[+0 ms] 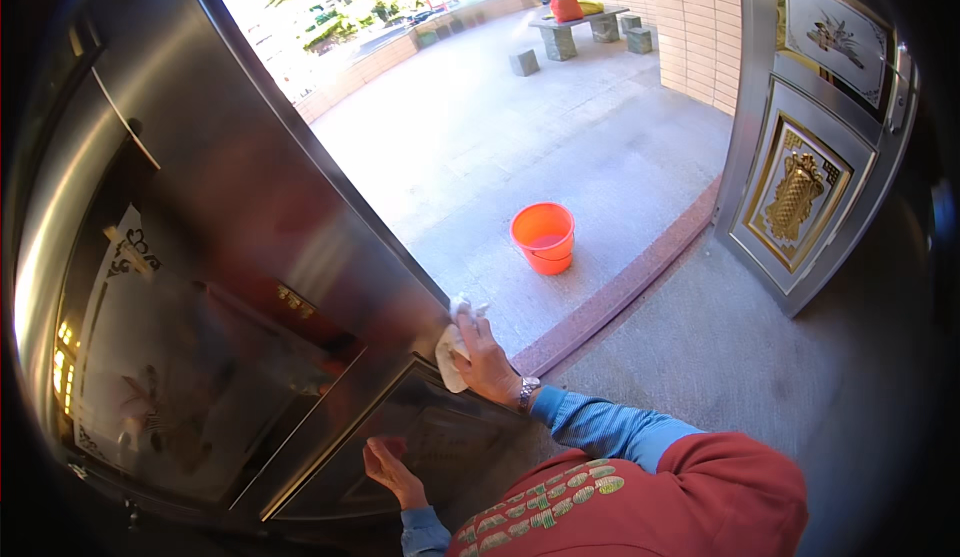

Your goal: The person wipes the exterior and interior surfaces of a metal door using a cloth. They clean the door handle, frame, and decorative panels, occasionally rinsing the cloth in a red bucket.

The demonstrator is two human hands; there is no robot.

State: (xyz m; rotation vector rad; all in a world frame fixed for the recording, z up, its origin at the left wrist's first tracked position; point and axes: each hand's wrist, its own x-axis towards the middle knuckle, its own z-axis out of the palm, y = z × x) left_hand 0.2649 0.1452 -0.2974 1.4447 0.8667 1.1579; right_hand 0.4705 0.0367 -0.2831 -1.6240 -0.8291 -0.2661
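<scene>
My right hand [486, 368], with a metal watch [528, 390] on its wrist, grips a white cloth [450, 354]. It presses the cloth against the free edge of a dark, shiny metal door [375, 287]. Part of the cloth sticks out past that edge above my fingers. Lower down, my left hand [394, 474] is held up in front of the door's lower panel [442, 437] with nothing in it. Its fingers are slightly bent, and I cannot tell whether they touch the panel. The polished surface carries reddish reflections.
An orange bucket [546, 242] stands outside, beyond a reddish stone threshold [622, 287]. At right a second door leaf [795, 182] with gold ornament stands swung inward. Farther out are a stone table [559, 40] bearing a red bag [566, 8], several stone stools, and a tiled wall [694, 24].
</scene>
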